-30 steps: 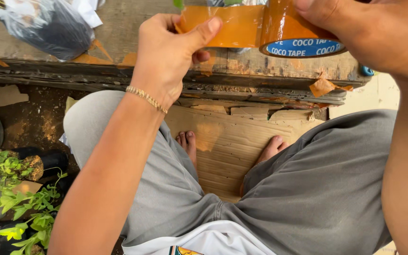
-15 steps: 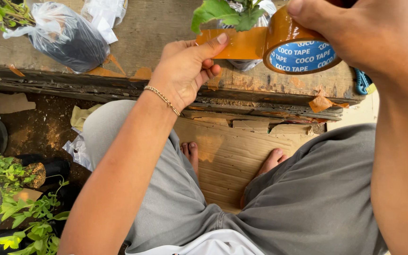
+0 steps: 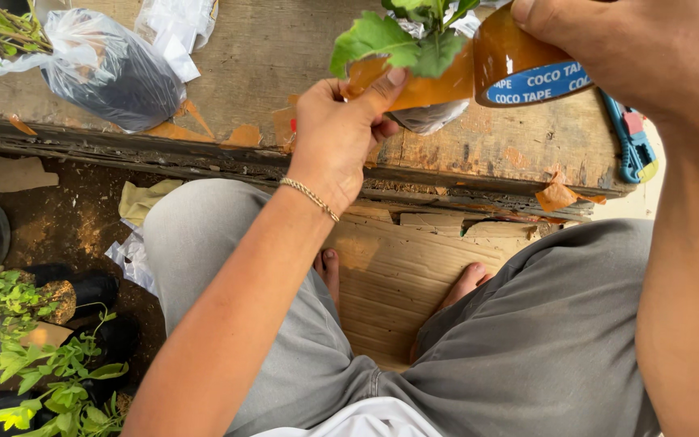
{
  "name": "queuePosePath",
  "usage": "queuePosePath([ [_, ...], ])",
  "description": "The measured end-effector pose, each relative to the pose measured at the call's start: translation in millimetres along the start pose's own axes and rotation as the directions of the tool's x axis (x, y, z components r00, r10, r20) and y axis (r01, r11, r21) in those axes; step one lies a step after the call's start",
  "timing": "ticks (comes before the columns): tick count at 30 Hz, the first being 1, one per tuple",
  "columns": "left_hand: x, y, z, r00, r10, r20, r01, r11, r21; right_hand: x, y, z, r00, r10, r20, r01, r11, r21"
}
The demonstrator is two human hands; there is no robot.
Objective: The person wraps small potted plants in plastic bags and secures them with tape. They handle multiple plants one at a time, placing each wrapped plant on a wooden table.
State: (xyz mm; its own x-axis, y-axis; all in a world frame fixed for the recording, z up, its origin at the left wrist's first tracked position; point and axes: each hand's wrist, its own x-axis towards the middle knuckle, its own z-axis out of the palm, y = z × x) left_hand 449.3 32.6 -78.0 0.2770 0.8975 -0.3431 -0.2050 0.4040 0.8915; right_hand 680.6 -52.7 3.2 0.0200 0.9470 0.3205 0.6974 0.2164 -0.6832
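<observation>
At the top centre of the frame, the right hand (image 3: pixel 649 57) grips a roll of brown tape (image 3: pixel 519 61) while the left hand (image 3: pixel 337 133) pinches its pulled-out strip (image 3: pixel 414 89) over a worn wooden bench (image 3: pixel 260 73). The taut strip risks folding onto itself or catching the seedling leaves (image 3: pixel 398 36) touching it. The tape looks glossy and amber.
</observation>
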Motion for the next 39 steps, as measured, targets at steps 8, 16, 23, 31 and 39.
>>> queuePosePath([
  [8,3.7,-1.7,1.9,0.999,0.037,0.025,-0.038,0.999,0.03,11.9,-7.1,-1.1,0.997,0.073,0.001,-0.073,0.997,0.029],
  [16,16.8,-9.4,-0.1,0.992,-0.015,0.123,0.035,0.986,-0.165,14.7,-7.4,2.4,0.99,0.129,-0.061,-0.136,0.981,-0.141],
  [23,30.0,-24.5,-0.2,0.993,-0.007,0.12,0.032,0.977,-0.21,22.3,4.2,4.7,0.99,0.128,-0.063,-0.142,0.93,-0.339],
  [31,33.2,-42.1,-4.7,0.99,-0.091,0.108,0.122,0.937,-0.328,38.6,-7.5,9.1,0.983,0.185,-0.009,-0.185,0.982,-0.037],
  [39,-8.9,-35.4,13.2,0.894,0.231,-0.385,-0.194,0.972,0.134,44.6,-17.0,5.6,0.983,0.184,-0.026,-0.185,0.983,-0.023],
])
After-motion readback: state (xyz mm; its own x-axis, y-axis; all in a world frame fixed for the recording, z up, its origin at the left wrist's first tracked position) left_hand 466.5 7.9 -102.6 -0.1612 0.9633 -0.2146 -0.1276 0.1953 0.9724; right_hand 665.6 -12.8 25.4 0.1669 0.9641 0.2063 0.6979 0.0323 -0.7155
